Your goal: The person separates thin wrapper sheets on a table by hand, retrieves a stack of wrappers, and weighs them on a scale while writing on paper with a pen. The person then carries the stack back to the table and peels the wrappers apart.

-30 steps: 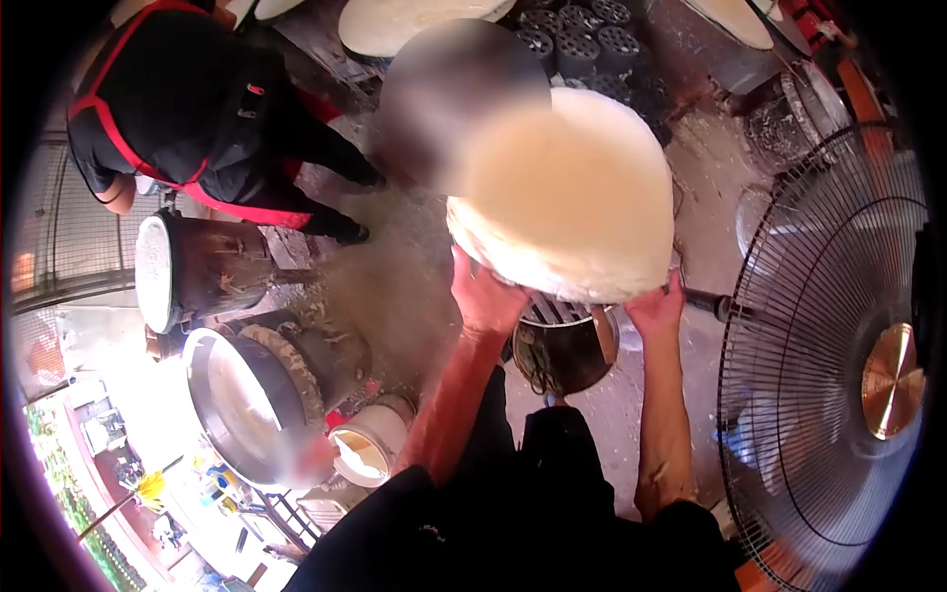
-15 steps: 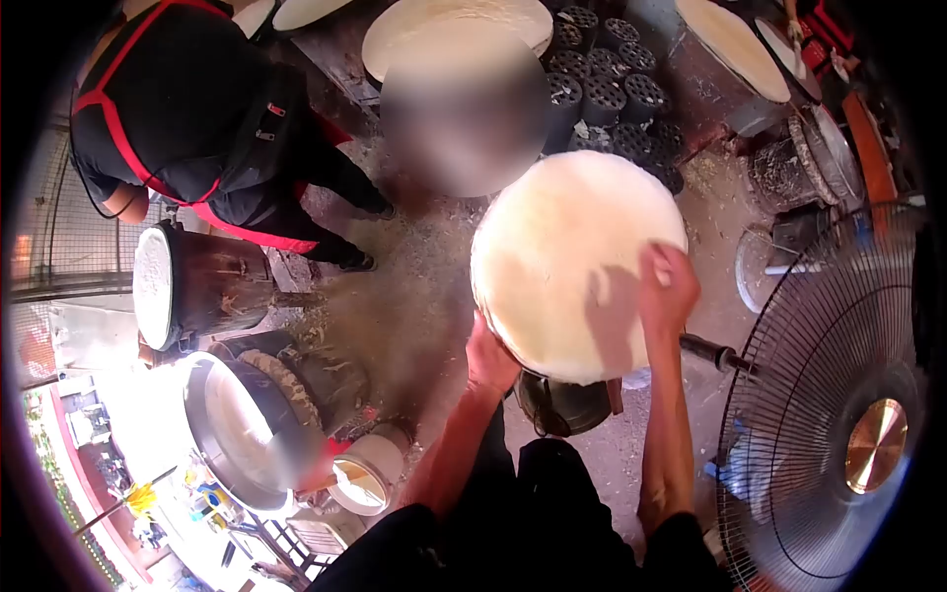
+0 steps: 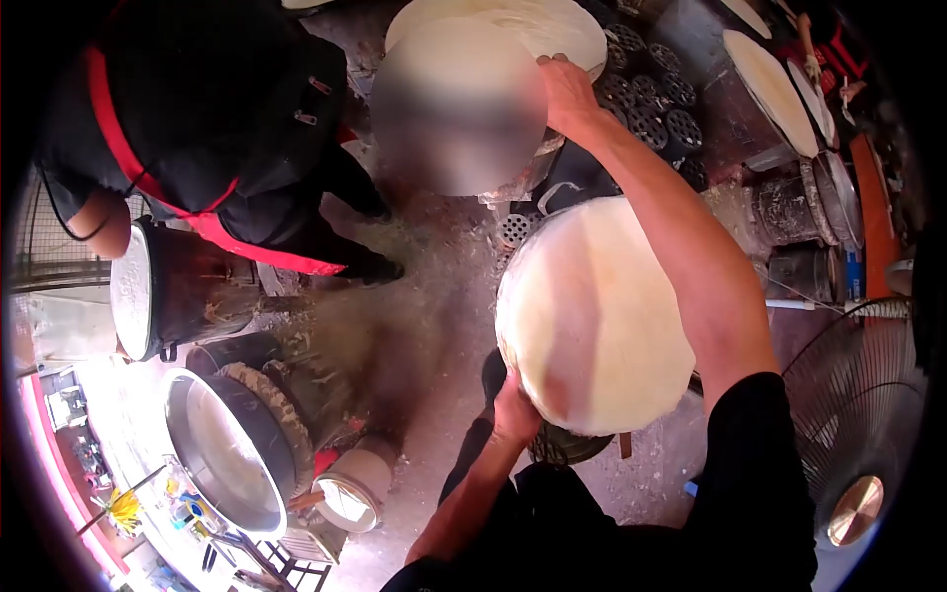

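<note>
Evidently, the fingers of the left hand (image 3: 515,414) grip the near rim of the pale disc (image 3: 621,345), held before the body. The right hand (image 3: 570,94) reaches beside the far round sheet (image 3: 567,28); its finger closure cannot be determined. Assessed step: one-handed support during a reach. Next move requires a level left hold.

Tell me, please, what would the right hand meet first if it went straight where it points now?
Most likely the far pale round sheet: the right hand seems close to its near edge, but the blur and depth leave contact unclear.
</note>
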`<action>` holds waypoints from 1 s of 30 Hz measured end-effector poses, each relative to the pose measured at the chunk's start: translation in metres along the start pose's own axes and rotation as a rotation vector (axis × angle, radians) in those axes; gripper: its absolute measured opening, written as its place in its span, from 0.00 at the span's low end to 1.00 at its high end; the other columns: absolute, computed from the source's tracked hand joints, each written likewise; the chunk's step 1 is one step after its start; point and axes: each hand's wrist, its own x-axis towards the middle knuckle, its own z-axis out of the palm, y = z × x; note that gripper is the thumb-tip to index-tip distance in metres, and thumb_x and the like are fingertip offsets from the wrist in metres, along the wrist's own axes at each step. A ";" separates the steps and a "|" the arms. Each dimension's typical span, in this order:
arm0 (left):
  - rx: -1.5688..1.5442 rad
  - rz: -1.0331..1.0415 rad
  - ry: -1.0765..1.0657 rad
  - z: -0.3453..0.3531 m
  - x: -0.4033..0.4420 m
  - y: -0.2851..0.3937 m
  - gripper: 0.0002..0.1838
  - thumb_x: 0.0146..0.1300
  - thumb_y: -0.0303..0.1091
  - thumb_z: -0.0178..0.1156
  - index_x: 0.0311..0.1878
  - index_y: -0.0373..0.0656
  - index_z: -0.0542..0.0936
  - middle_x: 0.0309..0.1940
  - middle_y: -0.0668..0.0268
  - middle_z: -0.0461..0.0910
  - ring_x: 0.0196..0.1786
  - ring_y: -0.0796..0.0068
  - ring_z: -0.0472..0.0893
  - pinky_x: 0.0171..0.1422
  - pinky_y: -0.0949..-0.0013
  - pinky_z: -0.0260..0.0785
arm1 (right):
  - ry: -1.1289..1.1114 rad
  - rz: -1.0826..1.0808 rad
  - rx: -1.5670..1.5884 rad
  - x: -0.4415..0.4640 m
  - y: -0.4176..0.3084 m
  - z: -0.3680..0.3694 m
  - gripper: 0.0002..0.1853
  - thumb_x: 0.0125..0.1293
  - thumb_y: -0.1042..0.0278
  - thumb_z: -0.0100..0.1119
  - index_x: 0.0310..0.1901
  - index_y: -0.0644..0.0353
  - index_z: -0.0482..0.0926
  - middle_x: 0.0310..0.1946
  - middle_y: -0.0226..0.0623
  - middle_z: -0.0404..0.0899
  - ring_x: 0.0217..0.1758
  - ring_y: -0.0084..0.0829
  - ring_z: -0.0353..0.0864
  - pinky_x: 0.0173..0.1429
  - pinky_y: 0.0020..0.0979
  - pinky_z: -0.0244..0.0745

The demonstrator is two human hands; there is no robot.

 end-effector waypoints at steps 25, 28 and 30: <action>-0.266 -0.048 0.236 0.013 0.008 -0.005 0.29 0.72 0.52 0.38 0.66 0.40 0.60 0.55 0.58 0.69 0.53 0.60 0.72 0.55 0.59 0.70 | -0.095 -0.169 -0.287 0.012 0.016 0.015 0.11 0.45 0.77 0.61 0.34 0.57 0.79 0.31 0.35 0.79 0.41 0.37 0.78 0.41 0.40 0.73; -0.015 0.022 0.192 0.010 0.005 -0.004 0.29 0.71 0.53 0.38 0.66 0.40 0.60 0.53 0.58 0.71 0.52 0.60 0.74 0.55 0.61 0.70 | -0.116 -0.199 -0.298 0.028 0.021 0.003 0.08 0.45 0.76 0.62 0.31 0.55 0.79 0.32 0.35 0.80 0.43 0.35 0.80 0.42 0.38 0.73; -0.199 -0.104 0.234 0.009 0.006 -0.004 0.29 0.71 0.53 0.39 0.66 0.40 0.60 0.53 0.57 0.72 0.53 0.61 0.74 0.56 0.62 0.70 | -0.026 -0.244 -0.337 0.046 0.031 -0.002 0.08 0.43 0.72 0.65 0.28 0.54 0.79 0.29 0.35 0.80 0.39 0.35 0.81 0.41 0.38 0.74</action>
